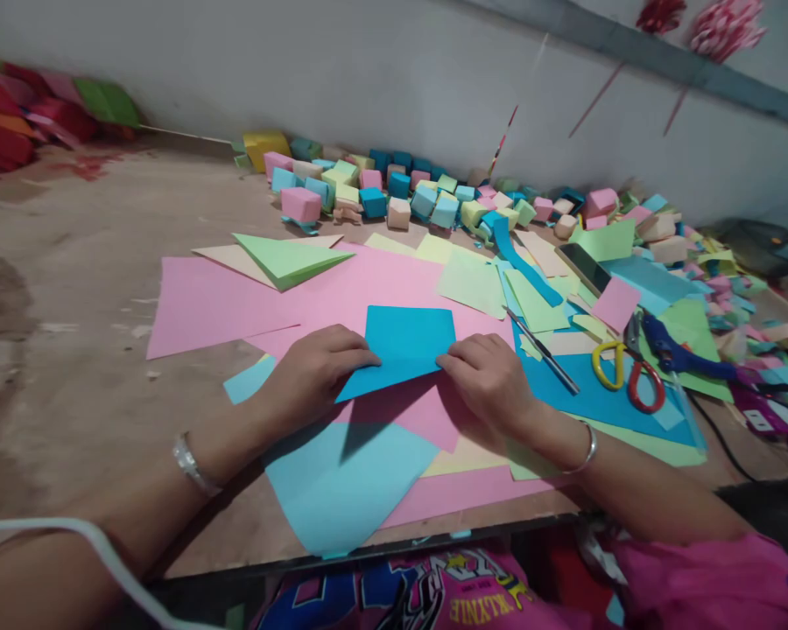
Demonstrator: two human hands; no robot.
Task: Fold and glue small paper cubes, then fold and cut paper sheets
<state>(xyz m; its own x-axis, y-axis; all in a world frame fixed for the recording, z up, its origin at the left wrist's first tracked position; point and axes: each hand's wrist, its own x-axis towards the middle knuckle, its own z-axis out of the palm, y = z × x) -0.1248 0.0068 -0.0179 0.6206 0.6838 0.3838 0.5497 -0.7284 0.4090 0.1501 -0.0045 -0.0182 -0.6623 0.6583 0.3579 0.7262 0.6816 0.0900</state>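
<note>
A sheet of dark blue paper is held between my two hands, with its near edge folded or raised toward me. My left hand pinches its left side between thumb and fingers. On the opposite side my right hand grips the right edge in the same way. Beneath lie large pink paper sheets and a light blue sheet. A pale green sheet rests just beyond my right hand, and a slim pen-like tool lies to the right of it.
Scissors with yellow and red handles and a blue glue gun lie at right, near a phone. Small folded paper boxes line the wall. Folded green paper sits at left. A white cable crosses the lower left.
</note>
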